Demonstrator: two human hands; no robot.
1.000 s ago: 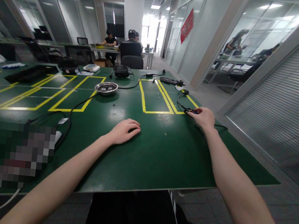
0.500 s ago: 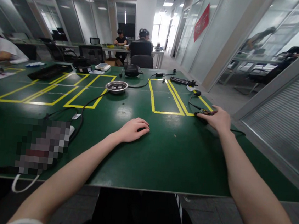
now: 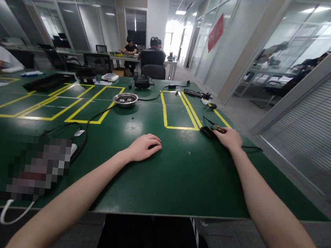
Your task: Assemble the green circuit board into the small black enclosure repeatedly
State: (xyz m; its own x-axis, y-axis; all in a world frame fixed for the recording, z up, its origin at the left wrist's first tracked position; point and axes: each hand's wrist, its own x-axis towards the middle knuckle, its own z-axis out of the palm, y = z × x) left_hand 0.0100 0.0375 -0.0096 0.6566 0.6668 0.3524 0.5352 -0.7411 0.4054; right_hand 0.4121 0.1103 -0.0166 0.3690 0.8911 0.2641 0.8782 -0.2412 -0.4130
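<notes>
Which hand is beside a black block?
The right hand, beside the black block near yellow tape; the left hand rests apart on green table.

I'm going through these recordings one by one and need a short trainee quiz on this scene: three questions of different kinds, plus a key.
1. True or false: the left hand lies on the green tabletop, apart from the metal bowl.

2. What colour is the tape that marks out the rectangles?
A) red
B) yellow
C) white

3. Fill the blank: the small black object lies by the fingertips of the person's ____ hand.

Key:
1. True.
2. B.
3. Right; the right hand is farther from the bowl than the left.
</notes>
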